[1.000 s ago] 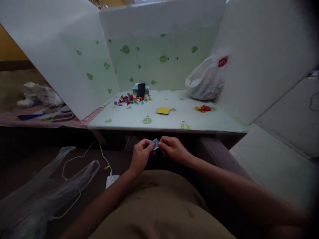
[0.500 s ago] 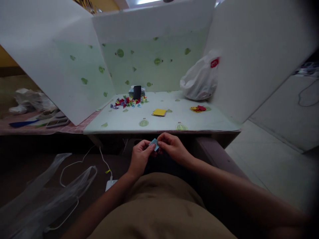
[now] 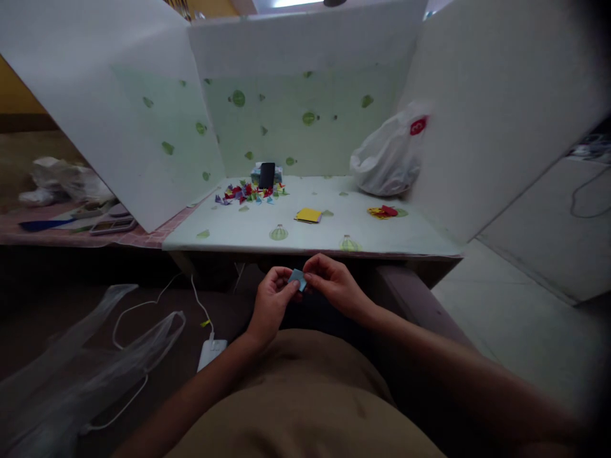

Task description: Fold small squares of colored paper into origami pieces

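Observation:
A small light-blue piece of folded paper [image 3: 298, 278] is held up over my lap, just in front of the table's near edge. My left hand [image 3: 273, 299] pinches it from the left, with the thumb on its face. At its right edge, my right hand [image 3: 337, 286] is closed with thumb and fingertips on the paper. On the table beyond lie a stack of square paper sheets [image 3: 309, 215], yellow on top, and a heap of small colourful folded paper pieces [image 3: 243, 192].
A black phone [image 3: 266, 175] leans on a tissue box at the back. Red and yellow pieces [image 3: 382, 212] lie near a white plastic bag [image 3: 386, 159] at right. White panels enclose the table [image 3: 229, 238]. Left of me are a white power bank [image 3: 211, 353], cables and clear plastic [image 3: 143, 343].
The view has shifted slightly, so the scene sits a little further right. Both hands still hold the blue paper, which is turned slightly between the fingers.

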{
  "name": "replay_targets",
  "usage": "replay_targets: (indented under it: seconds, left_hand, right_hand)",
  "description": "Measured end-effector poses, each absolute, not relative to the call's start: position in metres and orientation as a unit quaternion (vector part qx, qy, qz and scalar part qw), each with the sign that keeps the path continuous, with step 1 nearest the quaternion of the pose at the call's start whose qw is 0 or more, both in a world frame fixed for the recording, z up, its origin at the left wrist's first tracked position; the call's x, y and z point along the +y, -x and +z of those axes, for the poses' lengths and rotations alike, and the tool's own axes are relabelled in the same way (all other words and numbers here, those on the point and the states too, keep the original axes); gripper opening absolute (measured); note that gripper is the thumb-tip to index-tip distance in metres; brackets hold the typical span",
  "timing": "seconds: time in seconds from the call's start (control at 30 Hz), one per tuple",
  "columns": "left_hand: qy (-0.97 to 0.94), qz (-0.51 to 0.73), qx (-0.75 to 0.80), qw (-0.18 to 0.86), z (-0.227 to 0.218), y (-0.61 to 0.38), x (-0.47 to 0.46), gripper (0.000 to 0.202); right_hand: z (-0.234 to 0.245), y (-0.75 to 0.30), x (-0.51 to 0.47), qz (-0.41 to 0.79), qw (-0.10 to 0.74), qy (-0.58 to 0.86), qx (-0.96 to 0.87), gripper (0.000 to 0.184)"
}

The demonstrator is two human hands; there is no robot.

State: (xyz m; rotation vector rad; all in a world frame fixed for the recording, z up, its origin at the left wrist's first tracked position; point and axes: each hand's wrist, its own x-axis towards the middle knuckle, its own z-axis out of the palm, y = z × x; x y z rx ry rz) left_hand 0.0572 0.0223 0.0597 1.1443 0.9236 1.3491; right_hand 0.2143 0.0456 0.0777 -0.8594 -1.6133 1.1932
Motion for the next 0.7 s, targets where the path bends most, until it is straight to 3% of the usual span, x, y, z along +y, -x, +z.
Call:
replay_targets:
  seconds: [0.13, 0.7]
  left_hand:
    - [-0.477, 0.583, 0.379, 0.538, 0.056, -0.056, 0.019, 0.031]
    - [-0.493, 0.588, 0.395, 0.505, 0.048, -0.048, 0.011, 0.021]
  right_hand:
    - [0.075, -0.213, 0.044, 0.512, 0.457, 0.346, -0.64, 0.013]
    - [0.071, -0.209, 0.037, 0.557, 0.444, 0.338, -0.616, 0.012]
